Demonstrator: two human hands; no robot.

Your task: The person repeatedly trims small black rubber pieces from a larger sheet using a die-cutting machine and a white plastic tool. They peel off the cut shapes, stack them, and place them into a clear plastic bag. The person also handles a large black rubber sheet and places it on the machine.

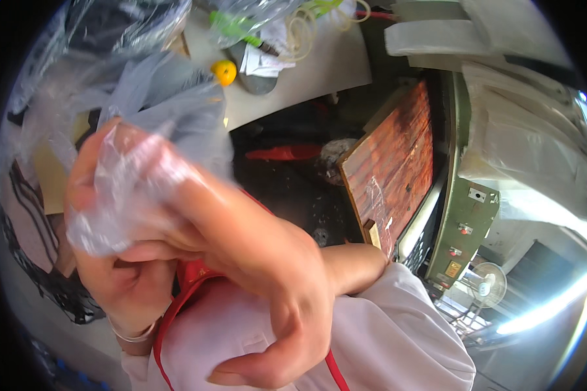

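Note:
Crumpled clear plastic film [114, 215] is bunched between my two hands on the left, smeared by motion. My left hand [88, 195], with a pale bracelet at its wrist, curls around the plastic. From the right, my right hand [261, 260] reaches across in front of my body. Its thumb points down and stands apart from the fingers. Those fingers stretch to the left into the plastic, and their tips are hidden and blurred. I cannot tell whether they grip it.
Translucent bags [182, 117] lie beyond my hands. A pale table [332, 65] holds an orange fruit [224, 72], papers and a pale coiled cord. A reddish wooden board [398, 163] leans beside a green machine panel [466, 215]. Wrapped packages [528, 137] and a fan [488, 285] are at right.

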